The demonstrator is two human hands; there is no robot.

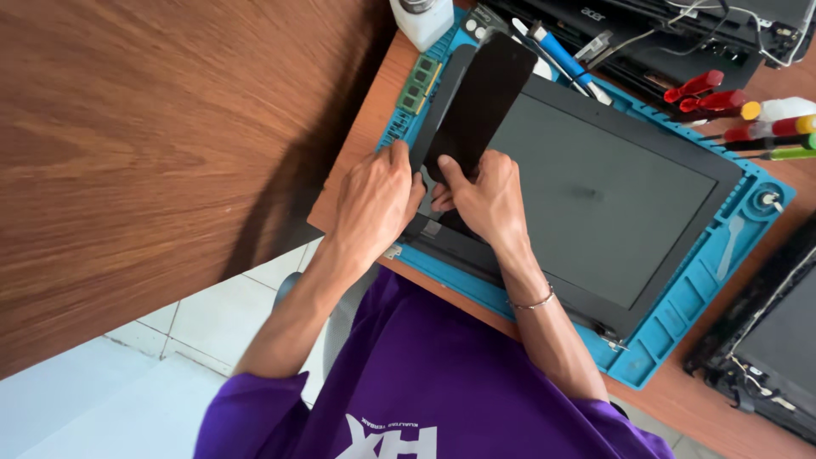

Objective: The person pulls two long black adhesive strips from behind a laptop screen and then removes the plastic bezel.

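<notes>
Pressing my left hand (374, 200) on flat grey laptop screen panel (595, 195); my right hand (484, 200) pinching glossy black strip (480, 98) at panel's edge, peeling low, slowly.

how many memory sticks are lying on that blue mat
1: a green memory stick lies in the blue mat's left edge tray, just beyond the left hand. Others may be hidden beneath the laptop lid.

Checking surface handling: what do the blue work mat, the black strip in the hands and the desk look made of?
Blue work mat: looks like soft silicone or rubber, matte, with moulded trays and ridges. Black strip, touched by the left hand and right hand: probably thin plastic, smooth with a dull sheen and rounded end; it could be film. Desk: wood-grain surface, likely laminate, reddish brown, low gloss.
</notes>
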